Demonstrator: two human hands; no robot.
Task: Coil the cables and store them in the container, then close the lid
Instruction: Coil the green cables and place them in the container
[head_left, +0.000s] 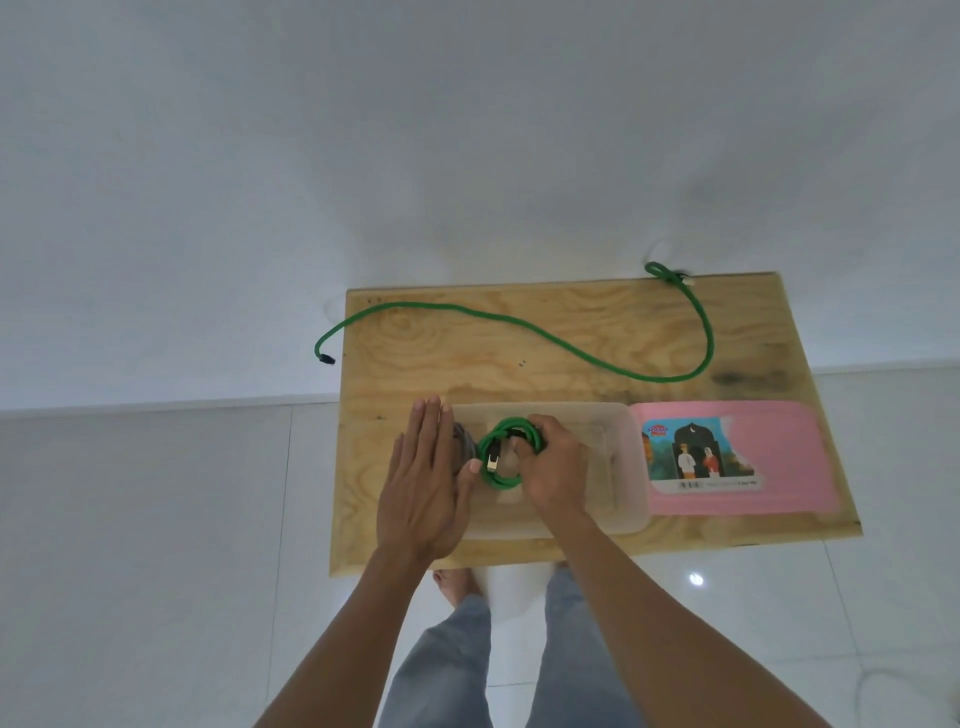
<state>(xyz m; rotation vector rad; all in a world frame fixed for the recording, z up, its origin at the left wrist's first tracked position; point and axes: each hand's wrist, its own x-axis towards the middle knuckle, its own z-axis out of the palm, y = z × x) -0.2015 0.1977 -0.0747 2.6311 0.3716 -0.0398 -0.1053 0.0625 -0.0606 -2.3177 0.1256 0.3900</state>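
A clear plastic container (618, 467) stands open on the wooden board (467, 353). My right hand (550, 462) grips a coiled green cable (498, 457) and holds it inside the container. My left hand (426, 478) is flat with fingers straight over the container's left end, its thumb touching the coil. A grey cable (462, 439) shows partly under that hand. A second green cable (519, 325) lies uncoiled across the back of the board, one end hanging off the left edge. The pink lid (779, 457) lies flat to the right of the container.
The board is a small tabletop over a white tiled floor (156, 545), close to a white wall (363, 130). My legs and a bare foot (457, 584) are below the near edge.
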